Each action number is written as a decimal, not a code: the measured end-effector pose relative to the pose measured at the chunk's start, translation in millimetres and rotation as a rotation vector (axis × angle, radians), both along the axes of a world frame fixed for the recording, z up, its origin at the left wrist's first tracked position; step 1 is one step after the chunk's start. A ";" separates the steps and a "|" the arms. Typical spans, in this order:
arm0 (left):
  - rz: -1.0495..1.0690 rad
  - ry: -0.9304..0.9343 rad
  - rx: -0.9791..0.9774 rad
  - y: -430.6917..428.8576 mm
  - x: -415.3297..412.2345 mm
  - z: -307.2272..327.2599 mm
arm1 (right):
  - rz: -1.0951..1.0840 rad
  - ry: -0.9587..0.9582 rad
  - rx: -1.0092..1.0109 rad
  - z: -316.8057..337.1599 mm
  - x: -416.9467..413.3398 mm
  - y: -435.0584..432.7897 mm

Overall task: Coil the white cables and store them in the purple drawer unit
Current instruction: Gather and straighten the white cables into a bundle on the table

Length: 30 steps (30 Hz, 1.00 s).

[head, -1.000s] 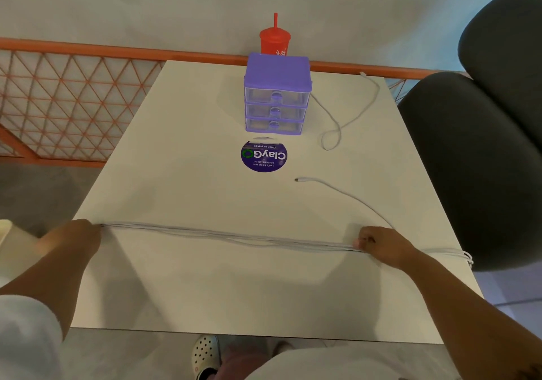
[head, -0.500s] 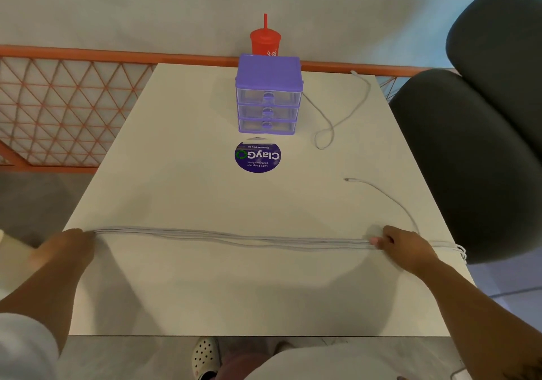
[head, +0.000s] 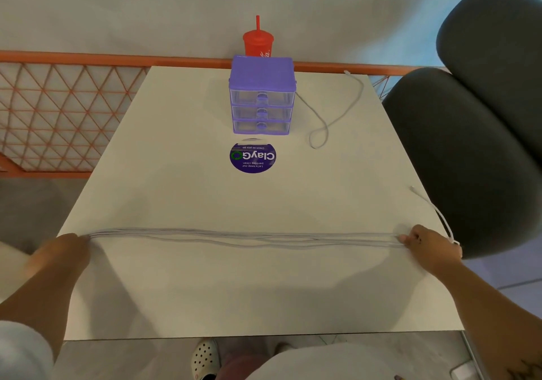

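Below the near edge of the table (head: 205,291), a perforated shoe (head: 205,359) shows on the floor.

On the near half of the table, a white cable (head: 243,237), folded back on itself into several parallel strands, lies stretched across almost the full width, parallel to the near edge.

The left hand (head: 63,252) is at the left edge. The strands converge into its curled fingers, which grasp that end of the bundle; blur hides the finer finger positions.

The right hand (head: 431,244) is at the right edge and pinches the opposite end of the bundle between its fingertips. From this hand one free strand runs away along the right edge and ends in a small connector lying on the table.

Beyond the bundle, near the table's centre, is a round purple sticker (head: 252,157).

Just behind the sticker stands the purple drawer unit (head: 262,95), with three clear drawers, all pushed in.

To the unit's right lies a second white cable (head: 331,118), well apart from both hands. It forms one loose loop between the unit's side and the far right corner.

A red cup (head: 258,44) with a straw stands behind the unit at the far edge, in front of an orange railing (head: 73,57). A dark chair (head: 469,145) stands off the right edge.
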<state>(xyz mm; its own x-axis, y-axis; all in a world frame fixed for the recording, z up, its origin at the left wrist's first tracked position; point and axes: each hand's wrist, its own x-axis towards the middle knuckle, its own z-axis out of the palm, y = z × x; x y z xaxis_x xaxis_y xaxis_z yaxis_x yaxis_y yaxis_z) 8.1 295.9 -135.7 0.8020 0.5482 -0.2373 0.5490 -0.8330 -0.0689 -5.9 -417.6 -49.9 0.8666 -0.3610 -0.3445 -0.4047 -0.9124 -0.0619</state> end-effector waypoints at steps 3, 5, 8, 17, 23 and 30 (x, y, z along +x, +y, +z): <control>0.059 0.035 0.015 -24.8 -2.6 20.0 | -0.056 -0.076 0.079 -0.1 -0.6 -5.2; 0.036 0.007 0.007 -29.8 -2.9 21.9 | -0.090 -0.150 0.065 6.0 1.4 -10.4; 0.060 -0.055 -0.046 -16.7 -1.8 8.7 | -0.032 -0.315 -0.058 13.6 -0.7 -13.7; 0.153 0.006 -0.057 9.5 -1.4 -6.2 | -0.422 -0.221 0.166 -4.7 -6.2 -11.5; 0.282 -0.085 -0.235 -5.4 2.4 17.5 | -0.415 -0.289 0.231 -2.6 -11.3 -12.4; 1.008 -0.336 -1.516 -66.2 -7.8 85.3 | 0.448 -0.332 0.036 -24.4 -4.0 25.0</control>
